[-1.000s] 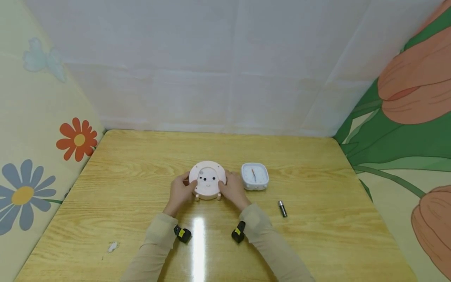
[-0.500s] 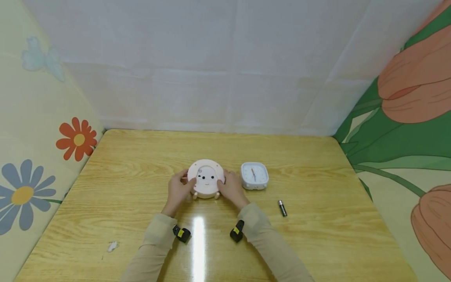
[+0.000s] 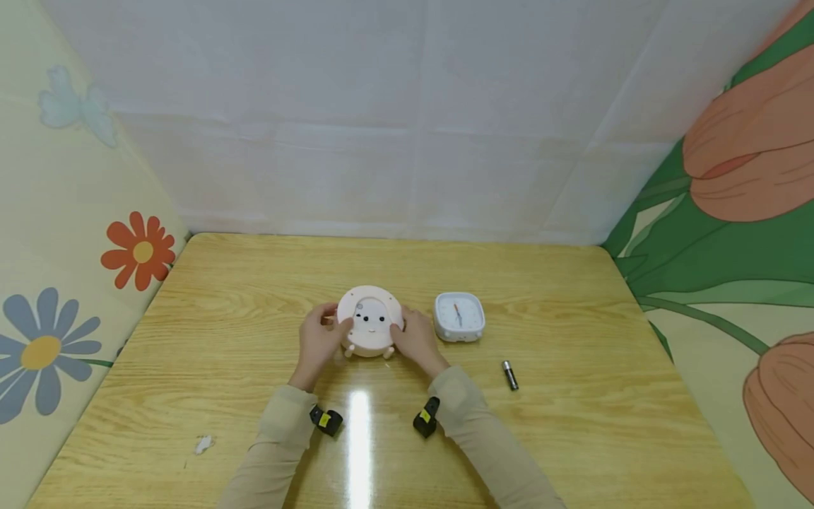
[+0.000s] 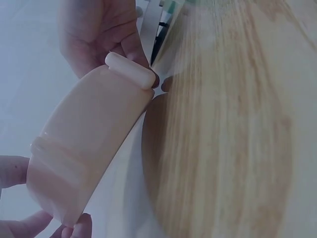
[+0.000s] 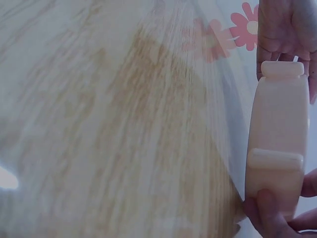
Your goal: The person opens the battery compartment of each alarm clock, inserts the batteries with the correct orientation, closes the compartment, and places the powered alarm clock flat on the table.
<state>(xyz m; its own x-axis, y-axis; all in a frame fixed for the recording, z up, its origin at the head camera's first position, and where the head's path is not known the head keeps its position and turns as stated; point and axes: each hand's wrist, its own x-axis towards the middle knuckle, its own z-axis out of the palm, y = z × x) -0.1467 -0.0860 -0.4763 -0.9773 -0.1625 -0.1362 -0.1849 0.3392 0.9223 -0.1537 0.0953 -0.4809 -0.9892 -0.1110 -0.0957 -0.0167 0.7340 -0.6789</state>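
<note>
Both hands hold a round pale pink clock [image 3: 371,351] with two stubby feet. In the head view its recessed pale panel, with two black dots and a small slit, faces up toward me. My left hand [image 3: 318,343] grips the left edge, thumb over the rim and fingers behind. My right hand [image 3: 416,339] pinches the opposite edge the same way. The left wrist view shows the clock's rounded underside [image 4: 94,116] and both feet, held close over the tabletop. Fingers of the right hand [image 5: 270,213] wrap the near end in the right wrist view.
A white square clock [image 3: 459,317] stands just right of the right hand. Farther right lies a battery [image 3: 510,375]. A small white scrap or worn patch [image 3: 204,444] shows on the wooden table [image 3: 254,268] at front left. A white cloth [image 3: 305,141] hangs behind.
The pink clock and both hands have shifted slightly left and a little away from me, with the grip kept. The white clock and battery stay in place.
</note>
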